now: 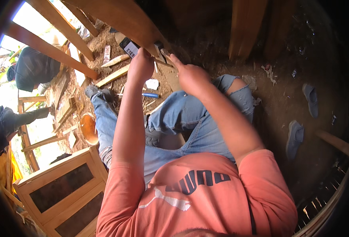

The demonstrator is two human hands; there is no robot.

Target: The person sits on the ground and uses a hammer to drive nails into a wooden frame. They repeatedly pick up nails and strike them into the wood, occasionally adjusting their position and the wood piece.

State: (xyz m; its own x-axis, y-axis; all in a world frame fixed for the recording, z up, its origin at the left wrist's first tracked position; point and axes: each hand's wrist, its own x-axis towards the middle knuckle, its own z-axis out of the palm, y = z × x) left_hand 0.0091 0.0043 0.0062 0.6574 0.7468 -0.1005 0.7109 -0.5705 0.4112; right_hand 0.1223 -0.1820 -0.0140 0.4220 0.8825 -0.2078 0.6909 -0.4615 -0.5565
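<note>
The blue-handled tool (150, 95) lies on the shaving-strewn ground, and both hands work beyond it, farther from the person's body. The left hand (142, 63) is beyond the tool and slightly to its left, its fingers curled closed on a slim brown stick (163, 62). The stick juts from the right side of that hand, crossing the gap toward the right hand (192, 77), so it sits beyond the tool and a little to its right. The right hand is beyond the tool and well to its right, its index finger stretched out near the stick's far end; whether its folded fingers grip anything, I cannot tell.

A black object with a white label (129, 47) shows right at the left hand's knuckles, beyond the tool and to its left; I cannot tell whether that hand holds it too. A small black piece (158, 48) stands just past the stick, beyond the tool. A white scrap (152, 84) lies just beyond the tool, while a large wooden beam (119, 19) slants across farther beyond it.
</note>
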